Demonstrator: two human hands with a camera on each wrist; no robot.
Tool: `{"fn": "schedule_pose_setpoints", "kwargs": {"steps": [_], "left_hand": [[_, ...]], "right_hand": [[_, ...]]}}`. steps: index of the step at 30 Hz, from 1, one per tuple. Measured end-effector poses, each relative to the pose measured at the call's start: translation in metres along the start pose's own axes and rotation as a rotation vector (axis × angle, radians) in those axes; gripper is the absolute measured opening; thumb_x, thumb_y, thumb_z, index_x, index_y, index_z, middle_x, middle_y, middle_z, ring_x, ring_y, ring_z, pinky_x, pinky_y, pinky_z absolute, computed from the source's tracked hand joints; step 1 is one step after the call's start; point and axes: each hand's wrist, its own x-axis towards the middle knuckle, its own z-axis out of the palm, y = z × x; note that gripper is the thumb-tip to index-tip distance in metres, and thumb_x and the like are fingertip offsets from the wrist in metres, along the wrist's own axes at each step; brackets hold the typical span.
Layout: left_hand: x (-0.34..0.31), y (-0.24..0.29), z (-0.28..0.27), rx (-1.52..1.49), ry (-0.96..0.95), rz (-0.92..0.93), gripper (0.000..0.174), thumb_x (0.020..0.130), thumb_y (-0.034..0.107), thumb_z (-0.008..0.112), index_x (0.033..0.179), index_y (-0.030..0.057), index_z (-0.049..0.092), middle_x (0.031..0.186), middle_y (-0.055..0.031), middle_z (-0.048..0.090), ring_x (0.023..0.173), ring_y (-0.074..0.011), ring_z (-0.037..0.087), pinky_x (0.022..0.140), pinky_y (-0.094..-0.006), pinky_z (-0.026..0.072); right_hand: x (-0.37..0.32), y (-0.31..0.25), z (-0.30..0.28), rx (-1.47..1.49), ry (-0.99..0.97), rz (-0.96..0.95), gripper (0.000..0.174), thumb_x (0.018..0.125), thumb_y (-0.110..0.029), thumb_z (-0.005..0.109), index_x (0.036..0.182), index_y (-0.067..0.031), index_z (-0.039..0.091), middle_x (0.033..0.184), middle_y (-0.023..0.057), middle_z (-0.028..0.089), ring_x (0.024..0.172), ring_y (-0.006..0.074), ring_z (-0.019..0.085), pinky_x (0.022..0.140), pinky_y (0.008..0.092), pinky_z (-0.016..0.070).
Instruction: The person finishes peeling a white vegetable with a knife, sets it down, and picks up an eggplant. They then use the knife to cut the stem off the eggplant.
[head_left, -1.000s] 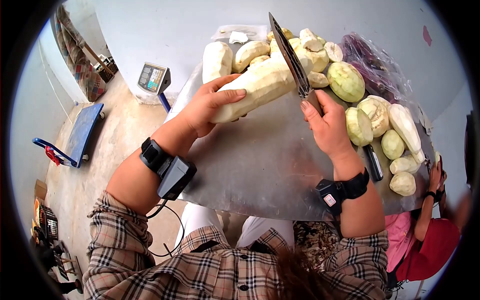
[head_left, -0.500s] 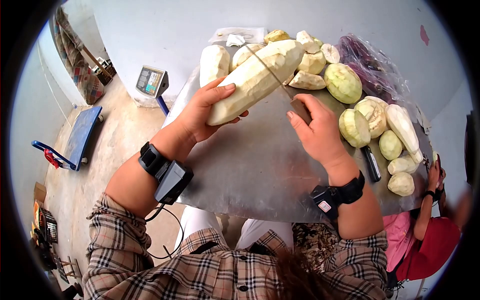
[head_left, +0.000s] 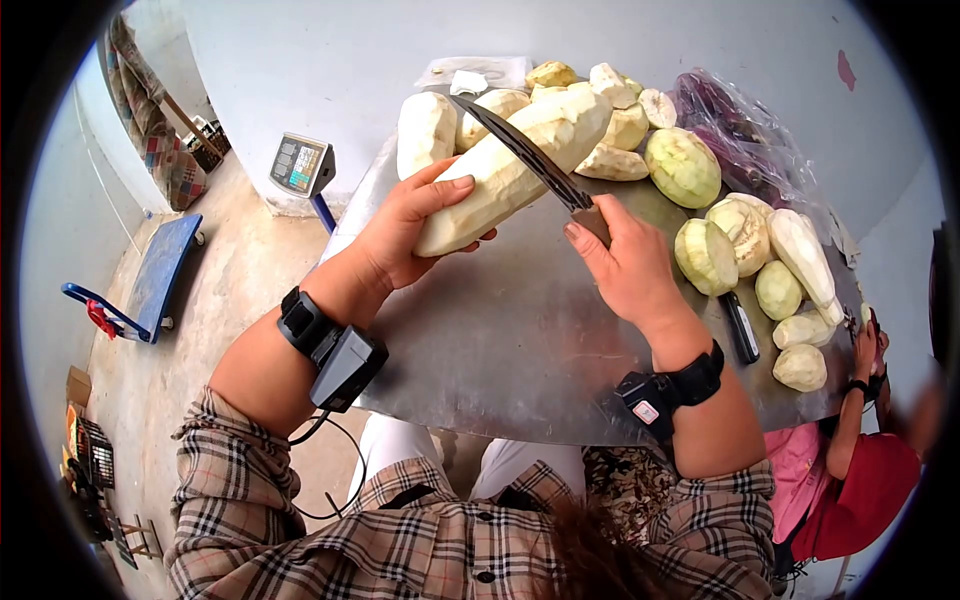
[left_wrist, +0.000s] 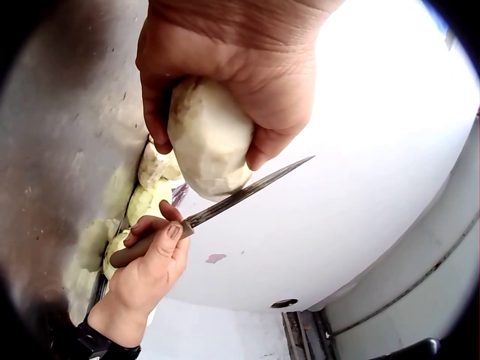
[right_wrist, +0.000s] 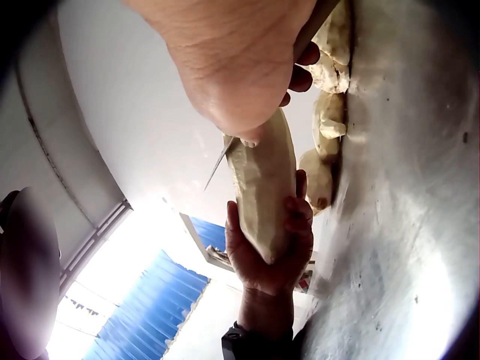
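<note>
My left hand grips the near end of a long peeled pale vegetable, held tilted above the metal table. In my right hand is the brown handle of a knife, whose dark blade lies across the vegetable's upper side in the head view. The left wrist view has the blade at the vegetable's far end, with my right fingers around the handle. From the right wrist, the left hand holds the vegetable's lower end, and the blade is mostly hidden.
Several peeled vegetables lie along the table's back and right side, with a plastic bag of purple ones behind. A black-handled tool lies at right. A scale display and a blue cart stand left; another person is at right.
The knife has swung from pointing up and away to lying across the vegetable, tip to the left. My right hand has shifted slightly left; the vegetable's far end now shows beyond the blade.
</note>
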Motion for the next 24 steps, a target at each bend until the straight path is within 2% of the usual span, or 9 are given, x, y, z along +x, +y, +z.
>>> {"fn": "schedule_pose_setpoints", "kwargs": {"steps": [5, 7, 10, 13, 16, 24], "left_hand": [[-0.002, 0.000, 0.004, -0.003, -0.004, 0.019, 0.070, 0.086, 0.034, 0.069, 0.144, 0.0051, 0.040, 0.119, -0.0126, 0.059, 0.094, -0.0247, 0.063, 0.073, -0.0330, 0.0513], [-0.002, 0.000, 0.004, 0.016, -0.004, 0.024, 0.069, 0.087, 0.035, 0.066, 0.144, 0.0086, 0.037, 0.118, -0.0128, 0.059, 0.092, -0.0252, 0.063, 0.073, -0.0325, 0.0525], [-0.001, -0.001, 0.002, 0.027, 0.002, 0.022, 0.069, 0.088, 0.036, 0.065, 0.145, 0.0104, 0.036, 0.118, -0.0130, 0.059, 0.092, -0.0256, 0.064, 0.072, -0.0323, 0.0530], [-0.002, -0.001, 0.004, 0.020, 0.017, 0.017, 0.069, 0.087, 0.036, 0.065, 0.145, 0.0104, 0.036, 0.117, -0.0128, 0.059, 0.092, -0.0255, 0.064, 0.072, -0.0321, 0.0528], [-0.003, 0.001, 0.005, 0.002, 0.017, 0.020, 0.070, 0.087, 0.035, 0.068, 0.144, 0.0066, 0.039, 0.118, -0.0127, 0.060, 0.093, -0.0247, 0.063, 0.074, -0.0328, 0.0516], [-0.002, 0.002, 0.005, -0.031, 0.018, 0.003, 0.067, 0.086, 0.036, 0.069, 0.140, 0.0048, 0.044, 0.115, -0.0119, 0.060, 0.092, -0.0239, 0.062, 0.075, -0.0329, 0.0502]], "right_hand": [[0.000, 0.004, 0.001, -0.006, 0.009, 0.012, 0.034, 0.092, -0.038, 0.061, 0.095, -0.0047, 0.055, 0.079, 0.0189, 0.066, 0.077, 0.0422, 0.062, 0.066, 0.0497, 0.0478], [0.001, 0.007, 0.002, -0.009, 0.019, 0.015, 0.035, 0.092, -0.038, 0.062, 0.092, -0.0046, 0.054, 0.078, 0.0194, 0.066, 0.076, 0.0425, 0.062, 0.065, 0.0497, 0.0476], [0.001, 0.009, 0.002, -0.071, 0.051, 0.020, 0.033, 0.093, -0.034, 0.062, 0.099, -0.0022, 0.058, 0.074, 0.0182, 0.064, 0.072, 0.0406, 0.062, 0.062, 0.0436, 0.0470], [0.002, 0.016, 0.004, -0.074, 0.076, 0.032, 0.034, 0.093, -0.036, 0.062, 0.096, -0.0024, 0.059, 0.074, 0.0188, 0.064, 0.073, 0.0409, 0.063, 0.061, 0.0442, 0.0470], [0.002, 0.013, 0.004, -0.062, 0.103, 0.040, 0.036, 0.090, -0.039, 0.063, 0.093, -0.0042, 0.056, 0.077, 0.0207, 0.066, 0.074, 0.0433, 0.062, 0.064, 0.0506, 0.0478], [0.004, 0.020, 0.002, -0.076, 0.126, 0.082, 0.037, 0.089, -0.041, 0.064, 0.097, -0.0049, 0.059, 0.078, 0.0210, 0.066, 0.075, 0.0436, 0.063, 0.063, 0.0512, 0.0483]]}}
